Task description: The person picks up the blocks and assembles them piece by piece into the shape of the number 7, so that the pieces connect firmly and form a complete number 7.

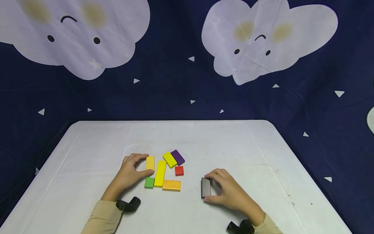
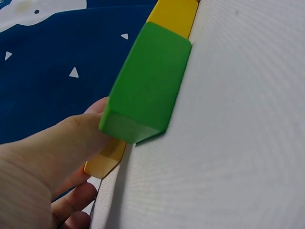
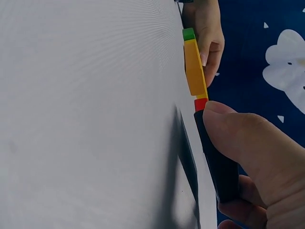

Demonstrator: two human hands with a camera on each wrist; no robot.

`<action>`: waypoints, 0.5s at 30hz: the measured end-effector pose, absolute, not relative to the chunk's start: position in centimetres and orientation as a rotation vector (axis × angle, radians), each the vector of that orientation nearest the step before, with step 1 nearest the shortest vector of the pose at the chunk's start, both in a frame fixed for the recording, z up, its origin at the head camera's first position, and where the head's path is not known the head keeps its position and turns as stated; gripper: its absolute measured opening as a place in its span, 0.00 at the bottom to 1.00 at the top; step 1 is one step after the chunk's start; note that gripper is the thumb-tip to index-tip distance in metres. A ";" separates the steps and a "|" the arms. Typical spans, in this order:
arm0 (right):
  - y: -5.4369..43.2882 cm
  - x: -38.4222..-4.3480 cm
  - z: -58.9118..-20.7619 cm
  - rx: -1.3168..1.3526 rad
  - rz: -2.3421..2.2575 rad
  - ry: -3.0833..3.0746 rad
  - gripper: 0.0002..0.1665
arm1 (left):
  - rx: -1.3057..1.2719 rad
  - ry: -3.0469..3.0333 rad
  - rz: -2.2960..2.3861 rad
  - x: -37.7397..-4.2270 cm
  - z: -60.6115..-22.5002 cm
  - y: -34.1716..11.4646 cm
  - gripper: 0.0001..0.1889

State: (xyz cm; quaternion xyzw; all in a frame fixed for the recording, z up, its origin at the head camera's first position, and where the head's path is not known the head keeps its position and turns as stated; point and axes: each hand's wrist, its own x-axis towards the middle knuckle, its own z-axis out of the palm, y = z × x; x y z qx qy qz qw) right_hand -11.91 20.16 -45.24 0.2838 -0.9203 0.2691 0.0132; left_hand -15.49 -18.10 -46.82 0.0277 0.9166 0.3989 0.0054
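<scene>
Grip, right hand [image 1: 227,190]: thumb and fingers pinch the grey block [image 1: 206,187] at its near and far ends.
Grey block: right of the red block [image 1: 179,171], slightly nearer the person, well apart; long axis near-to-far.
Grip, left hand [image 1: 130,172]: thumb and fingertip pinch the amber block [image 1: 150,163], likewise end to end.
Amber block: left of the red block, long yellow block [image 1: 160,174] between.
Deciding gap: the grey block's left long side faces the red block's right; right hand holds that side.
</scene>
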 end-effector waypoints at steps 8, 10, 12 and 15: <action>20.0 -11.6 -45.5 0.889 0.853 -2.848 0.38 | 0.089 2.875 1.237 -15.5 -46.7 -18.1 0.39; 20.0 -11.5 -45.5 0.884 0.854 -2.849 0.38 | 0.088 2.876 1.237 -15.4 -46.7 -18.1 0.39; 20.0 -11.5 -45.6 0.872 0.855 -2.858 0.39 | 0.090 2.875 1.238 -15.4 -46.8 -18.1 0.39; 20.0 -11.4 -45.6 0.851 0.862 -2.874 0.38 | 0.086 2.876 1.235 -15.4 -46.8 -18.1 0.39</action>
